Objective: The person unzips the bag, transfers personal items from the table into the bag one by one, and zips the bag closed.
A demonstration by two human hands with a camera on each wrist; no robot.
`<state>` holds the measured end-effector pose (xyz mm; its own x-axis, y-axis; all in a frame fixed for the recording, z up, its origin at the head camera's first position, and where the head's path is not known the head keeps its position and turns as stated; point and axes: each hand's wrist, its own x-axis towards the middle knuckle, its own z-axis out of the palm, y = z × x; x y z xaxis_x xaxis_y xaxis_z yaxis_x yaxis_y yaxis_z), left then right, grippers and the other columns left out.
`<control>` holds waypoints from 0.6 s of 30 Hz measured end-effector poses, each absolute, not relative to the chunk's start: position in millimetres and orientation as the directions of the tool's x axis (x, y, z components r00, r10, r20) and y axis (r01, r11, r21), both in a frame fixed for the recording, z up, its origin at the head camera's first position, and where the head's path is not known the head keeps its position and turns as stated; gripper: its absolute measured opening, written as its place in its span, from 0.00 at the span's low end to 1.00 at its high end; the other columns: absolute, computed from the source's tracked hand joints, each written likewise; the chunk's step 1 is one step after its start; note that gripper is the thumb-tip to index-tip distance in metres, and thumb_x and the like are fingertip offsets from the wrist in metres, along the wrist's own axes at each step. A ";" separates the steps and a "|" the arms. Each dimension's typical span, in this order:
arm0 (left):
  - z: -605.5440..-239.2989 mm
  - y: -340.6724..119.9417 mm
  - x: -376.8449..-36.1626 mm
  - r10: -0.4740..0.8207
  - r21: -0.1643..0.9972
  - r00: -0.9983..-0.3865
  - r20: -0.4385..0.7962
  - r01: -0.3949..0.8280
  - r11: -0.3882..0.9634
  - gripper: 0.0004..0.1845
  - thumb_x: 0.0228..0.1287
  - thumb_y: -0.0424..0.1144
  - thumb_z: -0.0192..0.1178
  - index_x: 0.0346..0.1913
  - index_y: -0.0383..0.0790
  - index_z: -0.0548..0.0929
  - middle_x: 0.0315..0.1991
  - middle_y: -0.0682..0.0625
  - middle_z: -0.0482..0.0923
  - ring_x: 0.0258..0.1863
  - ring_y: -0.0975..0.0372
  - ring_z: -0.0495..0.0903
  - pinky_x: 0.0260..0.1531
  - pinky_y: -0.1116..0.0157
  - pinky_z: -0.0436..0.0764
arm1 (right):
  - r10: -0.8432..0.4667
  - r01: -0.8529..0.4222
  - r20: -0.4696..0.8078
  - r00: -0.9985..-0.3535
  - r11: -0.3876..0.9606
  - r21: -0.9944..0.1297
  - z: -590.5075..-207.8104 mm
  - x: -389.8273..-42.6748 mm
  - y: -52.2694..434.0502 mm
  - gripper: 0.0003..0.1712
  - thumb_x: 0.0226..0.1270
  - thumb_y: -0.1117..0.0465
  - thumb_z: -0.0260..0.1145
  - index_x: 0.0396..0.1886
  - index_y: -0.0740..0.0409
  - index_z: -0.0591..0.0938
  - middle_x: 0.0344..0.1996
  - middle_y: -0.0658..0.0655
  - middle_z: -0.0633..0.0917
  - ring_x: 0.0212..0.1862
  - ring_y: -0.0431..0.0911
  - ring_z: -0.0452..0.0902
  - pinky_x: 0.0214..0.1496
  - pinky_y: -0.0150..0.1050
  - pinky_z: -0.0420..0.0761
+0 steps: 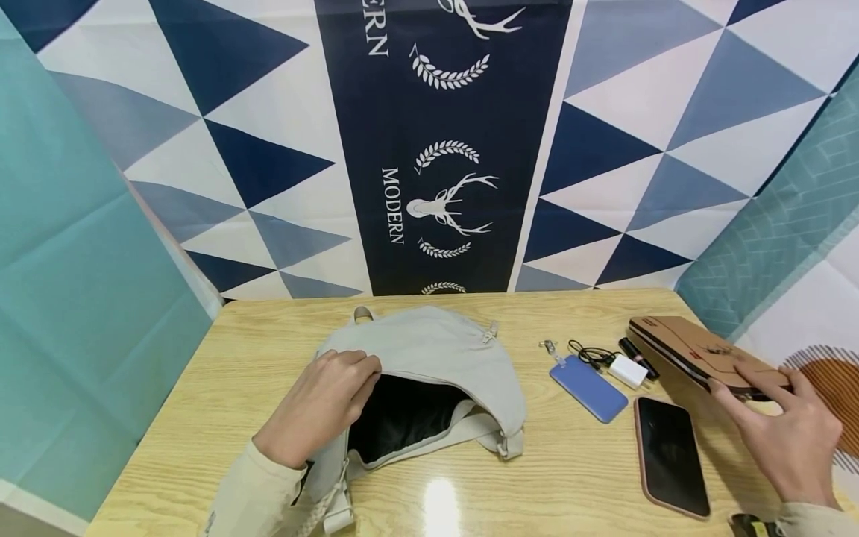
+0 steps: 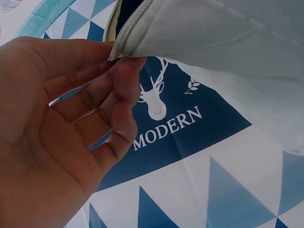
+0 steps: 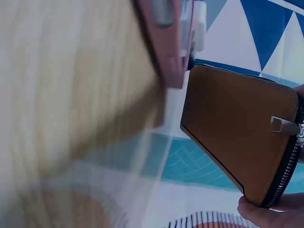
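Note:
A light grey fabric bag [image 1: 436,343] lies on the table with its zipped mouth gaping and a black lining showing. My left hand [image 1: 329,399] pinches the upper edge of that opening; the left wrist view shows thumb and fingertips on the zipper edge [image 2: 130,31]. At the far right, my right hand [image 1: 785,425] grips one end of a brown zip wallet [image 1: 711,354] and holds it above the table. In the right wrist view the wallet [image 3: 232,128] shows its zipper and pull tab, with fingertips at its edge.
Between bag and wallet lie a blue card holder [image 1: 590,388] with a clip, a white charger [image 1: 628,371] with a black cable [image 1: 593,354], and a black tube [image 1: 637,358]. A phone [image 1: 671,455] lies nearer. A dark object [image 1: 751,526] sits at the bottom right.

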<state>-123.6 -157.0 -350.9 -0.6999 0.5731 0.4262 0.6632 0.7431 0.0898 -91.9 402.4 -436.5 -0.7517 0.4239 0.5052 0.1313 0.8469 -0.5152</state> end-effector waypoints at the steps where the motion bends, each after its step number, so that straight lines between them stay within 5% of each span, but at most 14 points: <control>1: -351.2 -157.0 -123.7 0.573 0.091 -0.700 0.427 0.663 0.743 0.08 0.64 0.31 0.67 0.31 0.47 0.83 0.23 0.58 0.76 0.19 0.70 0.66 0.22 0.70 0.66 | 0.421 0.125 0.511 -0.750 0.848 -0.515 -435.8 -91.2 400.4 0.31 0.63 0.52 0.71 0.60 0.69 0.79 0.70 0.76 0.63 0.69 0.74 0.58 0.66 0.72 0.54; 5: -351.7 -156.9 -123.8 0.573 0.088 -0.699 0.428 0.663 0.743 0.07 0.64 0.31 0.67 0.31 0.47 0.83 0.24 0.58 0.77 0.19 0.70 0.67 0.23 0.70 0.67 | 0.382 0.069 0.564 -0.733 0.866 -0.496 -429.7 -88.9 390.0 0.30 0.61 0.53 0.72 0.58 0.68 0.81 0.66 0.75 0.68 0.61 0.76 0.65 0.60 0.71 0.60; 9: -351.1 -156.5 -123.4 0.577 0.069 -0.695 0.429 0.662 0.746 0.06 0.63 0.31 0.68 0.33 0.46 0.84 0.26 0.57 0.79 0.20 0.69 0.70 0.23 0.70 0.68 | 0.327 0.008 0.622 -0.711 0.889 -0.458 -421.5 -87.1 378.6 0.28 0.58 0.56 0.74 0.55 0.67 0.83 0.60 0.74 0.73 0.47 0.75 0.70 0.38 0.55 0.66; 13: -351.0 -156.5 -123.3 0.576 0.055 -0.694 0.431 0.657 0.752 0.05 0.63 0.32 0.68 0.33 0.46 0.84 0.26 0.56 0.79 0.20 0.68 0.70 0.23 0.70 0.68 | 0.285 -0.055 0.660 -0.695 0.894 -0.444 -415.6 -85.3 368.8 0.25 0.56 0.57 0.75 0.54 0.62 0.85 0.57 0.73 0.76 0.42 0.72 0.72 0.27 0.34 0.56; 18: -350.7 -156.8 -122.4 0.577 0.050 -0.694 0.430 0.657 0.753 0.07 0.64 0.31 0.68 0.31 0.47 0.83 0.24 0.57 0.77 0.19 0.68 0.67 0.22 0.70 0.66 | 0.244 -0.128 0.701 -0.670 0.893 -0.432 -412.8 -83.1 358.9 0.23 0.55 0.60 0.76 0.50 0.63 0.87 0.54 0.72 0.78 0.39 0.67 0.71 0.23 0.28 0.50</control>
<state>-122.4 -156.8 -350.7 -0.6943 0.5775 0.4296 0.6566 0.7526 0.0495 -83.1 358.9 -412.8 -0.6703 0.2436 0.7009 -0.1277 0.8926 -0.4323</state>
